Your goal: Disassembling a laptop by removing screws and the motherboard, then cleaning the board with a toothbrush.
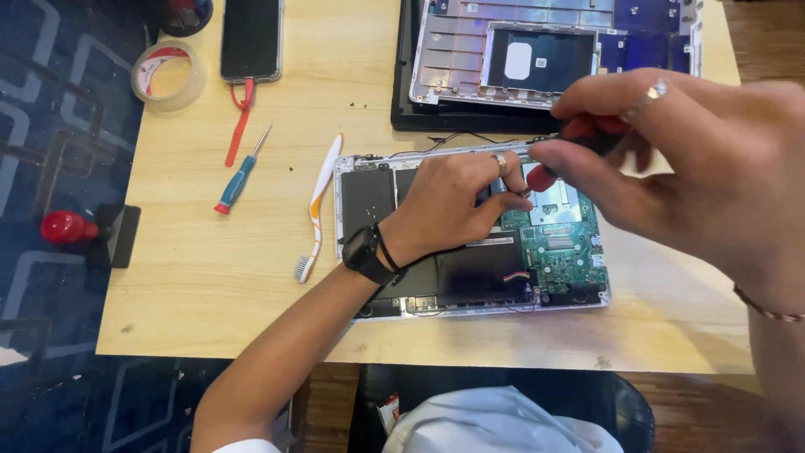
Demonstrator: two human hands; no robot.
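An opened laptop base [356,168] lies on the wooden table [210,277], its black battery [478,268] and green circuit board [562,243] exposed. My left hand [457,201] rests on the laptop's middle, fingertips pressing near the board's upper edge. My right hand [671,159] is close to the camera and grips a red-and-black screwdriver [545,174] whose tip points down at the board beside my left fingertips. A black watch sits on my left wrist.
The removed laptop cover [453,50] lies at the table's back. A white and orange toothbrush [317,210], a blue-handled screwdriver [237,180], a tape roll [168,75] and a dark phone [250,38] lie left of the laptop. A red-topped object [67,228] sits on the floor.
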